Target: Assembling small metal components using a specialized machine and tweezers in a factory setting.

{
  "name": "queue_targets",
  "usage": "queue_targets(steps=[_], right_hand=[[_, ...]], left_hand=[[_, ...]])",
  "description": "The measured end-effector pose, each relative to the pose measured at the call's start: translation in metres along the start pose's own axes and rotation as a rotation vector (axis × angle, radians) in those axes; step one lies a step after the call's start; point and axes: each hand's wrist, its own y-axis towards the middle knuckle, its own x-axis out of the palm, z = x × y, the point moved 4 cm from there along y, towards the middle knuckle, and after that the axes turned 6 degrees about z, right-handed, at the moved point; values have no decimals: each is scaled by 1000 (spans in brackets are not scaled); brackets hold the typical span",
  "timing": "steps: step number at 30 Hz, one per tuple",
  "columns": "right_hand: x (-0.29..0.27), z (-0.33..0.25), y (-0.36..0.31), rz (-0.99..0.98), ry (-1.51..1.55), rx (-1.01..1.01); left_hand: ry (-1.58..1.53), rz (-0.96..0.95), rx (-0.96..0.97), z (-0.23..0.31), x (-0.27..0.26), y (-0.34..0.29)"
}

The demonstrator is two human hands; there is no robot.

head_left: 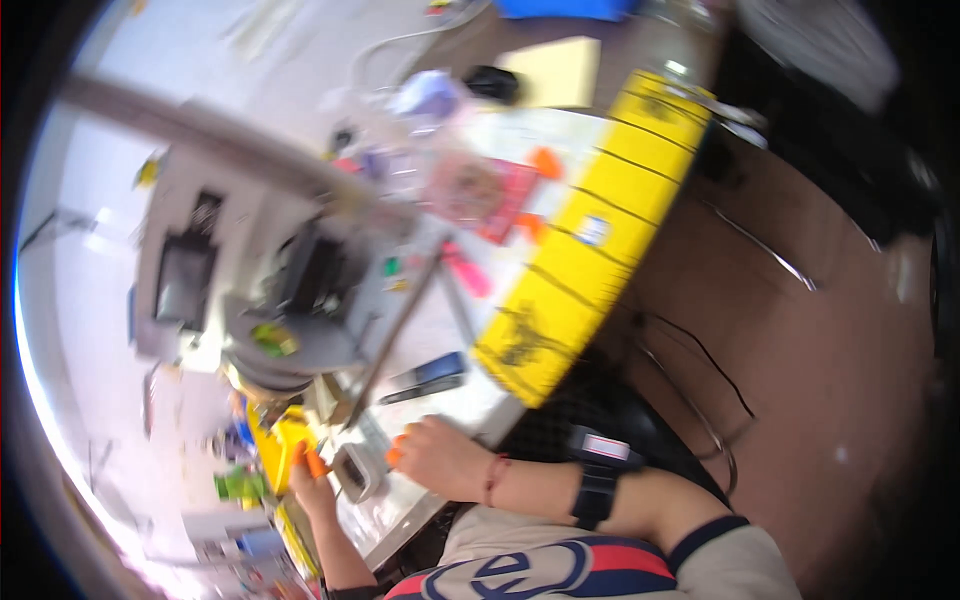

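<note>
The picture is tilted and smeared by motion. My left hand (312, 490) is at the table's left part, close to a yellow piece (290, 440); orange covers its fingertips, and blur hides whether its fingers grip anything. My right hand (440, 460) is curled closed over the table edge, with orange at its fingertips; whatever it may hold is hidden. Between the hands lies a small white-rimmed grey dish (357, 472). A dark phone-like slab (435, 372) rests just beyond my right hand.
A grey machine (215, 240) with dark panels stands ahead of my hands. A yellow strip with black lines (590, 240) runs along the table's edge. Beyond are a red packet (510, 195), orange bits (545, 163) and a yellow sheet (560, 72). Chair legs (720, 445) show on the right.
</note>
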Motion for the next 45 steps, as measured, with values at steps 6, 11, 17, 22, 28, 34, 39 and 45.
queue_targets(steps=[6, 11, 17, 22, 28, 34, 39, 45], right_hand=[[1, -2, 2, -117, 8, -19], [-8, -12, 9, -140, -30, -42], [-3, -14, 14, -147, -48, -57], [0, -16, 17, -154, -89, -22], [5, -25, 25, -186, -117, 50], [9, -28, 29, -210, -147, 83], [12, -27, 31, -236, -173, 117], [16, -29, 32, -229, -184, 122]], left_hand=[[69, 9, 7, 15, 0, -16], [33, 92, -18, 29, -12, -19], [-14, 252, -95, 12, -29, -18], [-19, 358, -123, -7, -38, -14], [-85, 520, -169, -23, -55, 8], [-174, 480, 62, -1, -74, 51], [-252, 282, 237, 32, -58, 84], [-269, 8, 331, 48, -37, 97]])
